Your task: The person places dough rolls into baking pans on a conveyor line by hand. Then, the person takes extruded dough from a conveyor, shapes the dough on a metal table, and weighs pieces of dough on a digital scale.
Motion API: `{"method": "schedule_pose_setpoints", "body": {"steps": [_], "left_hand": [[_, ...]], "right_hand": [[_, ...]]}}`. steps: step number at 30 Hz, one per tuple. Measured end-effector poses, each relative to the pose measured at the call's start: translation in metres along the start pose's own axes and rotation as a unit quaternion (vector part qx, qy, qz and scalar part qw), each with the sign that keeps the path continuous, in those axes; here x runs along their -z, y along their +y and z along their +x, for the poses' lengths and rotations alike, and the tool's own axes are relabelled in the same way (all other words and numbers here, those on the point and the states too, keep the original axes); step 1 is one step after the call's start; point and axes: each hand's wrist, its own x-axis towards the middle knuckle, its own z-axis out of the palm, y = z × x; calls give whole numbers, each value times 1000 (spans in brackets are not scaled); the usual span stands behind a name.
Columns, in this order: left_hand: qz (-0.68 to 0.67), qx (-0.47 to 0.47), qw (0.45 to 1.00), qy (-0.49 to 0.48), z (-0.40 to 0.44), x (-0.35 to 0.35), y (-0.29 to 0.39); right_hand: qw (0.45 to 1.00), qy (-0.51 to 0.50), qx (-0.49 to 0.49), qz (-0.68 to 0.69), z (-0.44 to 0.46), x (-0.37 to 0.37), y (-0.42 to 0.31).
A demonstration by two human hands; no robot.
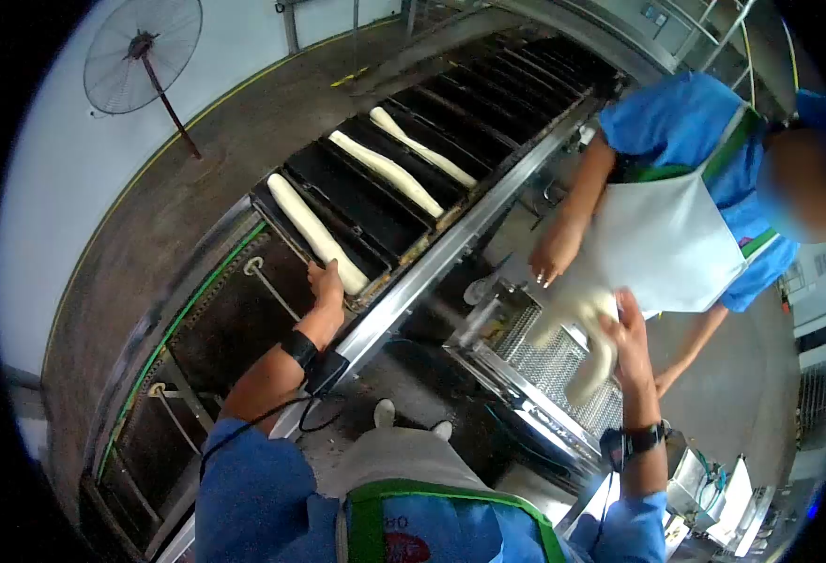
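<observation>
Two-handed: clasps bent dough (603, 352) in right hand (631, 342), four o'clock; at ten o'clock, curls left hand (327, 281) against straight dough strip (302, 220) in black tray (366, 227), unclear whether gripping.

A white wall (244, 56) runs along the left, a yellow line (113, 205) near its foot edging the dull brown floor (202, 192). A round caged fan (141, 45) stands there on a dark pole (174, 117). Pale metal rails (696, 22) rise at upper right. On the right the floor looks greyer under pale light, with a dark grille (815, 399) beyond it
</observation>
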Motion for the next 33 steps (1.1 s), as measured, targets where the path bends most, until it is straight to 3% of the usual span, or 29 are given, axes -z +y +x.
{"method": "schedule_pose_setpoints", "body": {"steps": [2,6,9,12,13,15,17,19,21,23,24,25,26,31,33], "left_hand": [[-64,8,998,-25,-24,30,-22],[-56,33,994,-82,0,39,-40],[-76,58,990,-103,-29,49,-27],[-93,130,975,-157,-47,67,2],[-76,83,985,-130,-42,72,-2],[-43,-8,995,-85,-33,81,-10],[54,-167,984,10,-15,92,0],[281,-332,898,-59,4,100,19],[362,-416,824,-128,2,87,39],[466,-433,731,-249,7,73,50],[531,-393,700,-272,0,71,51],[570,-323,681,-326,-5,65,57],[564,-363,659,-340,0,68,48],[512,-362,660,-413,15,74,33],[548,-356,629,-421,13,85,38]], "right_hand": [[998,-40,37,8,14,-55,-10],[984,-165,65,14,99,-151,-27],[964,-262,-4,-32,162,-199,13],[955,-271,3,-125,200,-221,63],[950,-257,-1,-175,203,-218,75],[941,-309,-27,-137,189,-199,74],[936,-316,-47,-145,176,-187,81],[937,-297,-43,-177,160,-164,87],[924,-296,-71,-230,143,-138,94],[928,-284,-88,-223,121,-116,94],[928,-285,-108,-216,109,-108,96],[937,-268,-104,-201,97,-98,102],[934,-265,-128,-200,85,-96,98],[956,-201,-121,-175,48,-46,134],[960,-188,-142,-150,32,-25,137]]}}
